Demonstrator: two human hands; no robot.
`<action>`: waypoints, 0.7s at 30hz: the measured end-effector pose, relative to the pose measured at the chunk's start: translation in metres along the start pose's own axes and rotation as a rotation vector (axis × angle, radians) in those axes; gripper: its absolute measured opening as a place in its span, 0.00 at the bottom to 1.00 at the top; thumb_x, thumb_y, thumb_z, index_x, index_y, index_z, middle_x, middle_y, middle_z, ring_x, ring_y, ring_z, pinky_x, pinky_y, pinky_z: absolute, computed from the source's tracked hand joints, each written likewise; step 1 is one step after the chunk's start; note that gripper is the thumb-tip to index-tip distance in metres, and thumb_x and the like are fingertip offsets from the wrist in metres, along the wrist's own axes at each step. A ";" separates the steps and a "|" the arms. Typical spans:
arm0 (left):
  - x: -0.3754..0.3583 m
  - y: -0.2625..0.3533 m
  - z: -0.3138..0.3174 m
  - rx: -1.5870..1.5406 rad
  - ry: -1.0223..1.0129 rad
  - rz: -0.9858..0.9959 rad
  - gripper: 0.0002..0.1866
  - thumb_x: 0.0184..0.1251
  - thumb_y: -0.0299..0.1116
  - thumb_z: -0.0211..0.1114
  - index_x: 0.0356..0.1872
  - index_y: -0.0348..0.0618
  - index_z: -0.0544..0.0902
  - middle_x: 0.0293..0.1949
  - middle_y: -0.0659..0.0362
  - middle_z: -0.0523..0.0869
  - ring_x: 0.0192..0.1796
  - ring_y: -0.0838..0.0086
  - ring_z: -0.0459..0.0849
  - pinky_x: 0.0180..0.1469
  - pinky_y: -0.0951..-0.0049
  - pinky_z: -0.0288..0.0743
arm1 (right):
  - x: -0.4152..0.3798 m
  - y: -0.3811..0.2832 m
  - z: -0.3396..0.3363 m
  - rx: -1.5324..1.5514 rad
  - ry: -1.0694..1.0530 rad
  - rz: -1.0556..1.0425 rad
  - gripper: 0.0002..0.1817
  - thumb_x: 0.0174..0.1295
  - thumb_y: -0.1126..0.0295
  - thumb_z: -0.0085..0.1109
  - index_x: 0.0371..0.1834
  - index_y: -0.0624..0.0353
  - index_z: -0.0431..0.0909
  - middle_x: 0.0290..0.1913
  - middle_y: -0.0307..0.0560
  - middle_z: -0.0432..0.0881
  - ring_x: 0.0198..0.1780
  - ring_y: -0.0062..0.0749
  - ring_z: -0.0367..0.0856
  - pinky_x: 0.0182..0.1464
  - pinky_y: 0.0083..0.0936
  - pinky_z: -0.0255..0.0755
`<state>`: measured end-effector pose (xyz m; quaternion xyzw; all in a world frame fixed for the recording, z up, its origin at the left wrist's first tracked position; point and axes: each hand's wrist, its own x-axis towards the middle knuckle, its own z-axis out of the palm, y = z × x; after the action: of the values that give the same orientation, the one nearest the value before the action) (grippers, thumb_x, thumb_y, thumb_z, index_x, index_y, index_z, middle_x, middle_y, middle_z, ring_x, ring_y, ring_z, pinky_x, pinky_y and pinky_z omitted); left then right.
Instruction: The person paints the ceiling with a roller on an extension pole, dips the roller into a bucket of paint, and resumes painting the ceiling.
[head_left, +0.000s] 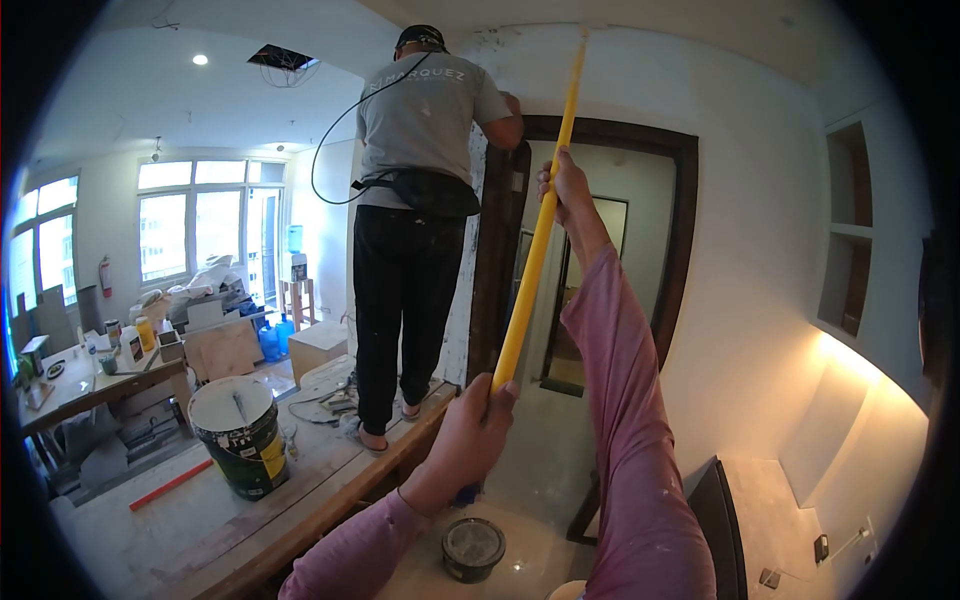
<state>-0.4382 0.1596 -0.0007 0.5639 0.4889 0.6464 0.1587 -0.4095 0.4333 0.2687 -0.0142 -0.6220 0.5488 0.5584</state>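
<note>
A long yellow pole (531, 275) slants up from the middle of the head view to the top of the wall, near the ceiling. My left hand (468, 432) is closed round its lower part. Higher up, in front of the dark-framed doorway, my right hand (570, 188) grips the same pole. What sits at the pole's far tip is too small to make out. Behind the pole is the white wall (740, 250) above and beside the dark door frame (682, 205).
A co-worker (420, 130) stands left on a wooden platform (180, 530), facing the wall. On it are a large bucket (238, 435) and a red bar (170, 486). A lidded tub (473, 549) stands on the floor below. A cluttered table (100, 385) is far left; wall shelves (848, 230) are right.
</note>
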 end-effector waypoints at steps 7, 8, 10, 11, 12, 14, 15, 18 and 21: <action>-0.050 -0.017 -0.020 -0.021 0.016 -0.017 0.16 0.78 0.40 0.57 0.35 0.36 0.71 0.20 0.55 0.77 0.22 0.73 0.77 0.26 0.68 0.70 | -0.058 -0.011 0.039 -0.008 -0.007 0.018 0.25 0.77 0.42 0.36 0.34 0.52 0.69 0.21 0.37 0.70 0.18 0.24 0.69 0.24 0.28 0.70; -0.062 -0.014 -0.025 -0.013 0.017 -0.031 0.16 0.78 0.40 0.57 0.35 0.36 0.71 0.20 0.56 0.78 0.22 0.74 0.77 0.26 0.68 0.70 | -0.071 -0.013 0.048 -0.002 -0.017 0.026 0.25 0.77 0.42 0.36 0.34 0.52 0.69 0.21 0.36 0.70 0.18 0.24 0.69 0.24 0.28 0.70; -0.092 0.003 -0.035 0.003 0.022 -0.060 0.15 0.78 0.38 0.57 0.35 0.36 0.71 0.20 0.56 0.78 0.22 0.75 0.77 0.26 0.69 0.70 | -0.098 -0.016 0.065 0.019 -0.024 0.035 0.25 0.77 0.43 0.37 0.34 0.52 0.68 0.21 0.35 0.70 0.17 0.22 0.68 0.22 0.25 0.68; -0.106 0.003 -0.039 0.013 0.022 -0.058 0.14 0.78 0.38 0.57 0.36 0.36 0.71 0.21 0.56 0.78 0.22 0.75 0.77 0.26 0.70 0.71 | -0.112 -0.017 0.072 0.010 -0.041 0.016 0.24 0.77 0.43 0.37 0.35 0.51 0.68 0.21 0.35 0.69 0.17 0.21 0.67 0.22 0.23 0.68; -0.121 0.002 -0.042 0.023 0.022 -0.054 0.14 0.78 0.38 0.57 0.36 0.37 0.72 0.21 0.56 0.79 0.22 0.76 0.78 0.27 0.71 0.71 | -0.126 -0.020 0.079 0.001 -0.059 -0.005 0.24 0.77 0.43 0.38 0.36 0.51 0.68 0.21 0.34 0.69 0.17 0.19 0.67 0.22 0.21 0.67; -0.151 0.004 -0.054 0.051 0.017 -0.060 0.13 0.78 0.37 0.56 0.38 0.36 0.73 0.22 0.56 0.80 0.24 0.75 0.79 0.27 0.70 0.72 | -0.158 -0.027 0.099 0.016 -0.059 0.007 0.24 0.78 0.43 0.37 0.36 0.51 0.68 0.21 0.34 0.70 0.16 0.19 0.67 0.20 0.20 0.67; -0.167 0.008 -0.062 0.070 0.012 -0.067 0.12 0.78 0.36 0.56 0.40 0.36 0.74 0.23 0.55 0.81 0.24 0.74 0.81 0.27 0.68 0.73 | -0.174 -0.030 0.110 0.021 -0.058 0.008 0.24 0.78 0.43 0.37 0.36 0.51 0.68 0.21 0.35 0.70 0.15 0.19 0.67 0.19 0.20 0.67; -0.213 0.026 -0.079 0.006 0.065 -0.138 0.13 0.75 0.40 0.60 0.39 0.39 0.78 0.20 0.60 0.80 0.21 0.75 0.78 0.25 0.70 0.71 | -0.214 -0.036 0.140 0.037 -0.085 -0.014 0.25 0.78 0.44 0.36 0.33 0.53 0.68 0.19 0.37 0.70 0.14 0.23 0.70 0.18 0.23 0.69; -0.261 0.025 -0.093 -0.083 0.082 -0.094 0.15 0.78 0.45 0.56 0.40 0.41 0.76 0.20 0.68 0.73 0.20 0.84 0.69 0.22 0.78 0.62 | -0.255 -0.046 0.169 0.053 -0.137 -0.059 0.26 0.78 0.43 0.36 0.33 0.54 0.68 0.19 0.38 0.71 0.14 0.24 0.72 0.18 0.22 0.72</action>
<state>-0.4303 -0.0920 -0.1192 0.5062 0.4937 0.6806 0.1920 -0.4062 0.1417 0.1654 0.0567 -0.6442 0.5480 0.5305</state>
